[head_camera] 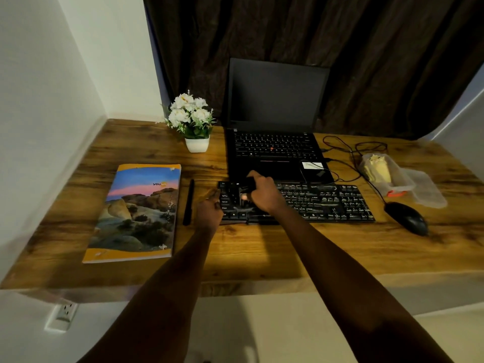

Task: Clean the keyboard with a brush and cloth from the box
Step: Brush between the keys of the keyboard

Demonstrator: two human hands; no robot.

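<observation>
Head view: right hand (263, 191) gripping brush (247, 185) over keyboard (314, 203) left edge, left hand (209, 208) half-curled beside.

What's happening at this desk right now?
A person is cleaning the black keyboard. The right hand holds a small dark brush over the keys at the keyboard's left end, while the left hand steadies that edge. The open plastic box sits to the right with the yellow cloth inside.
</observation>
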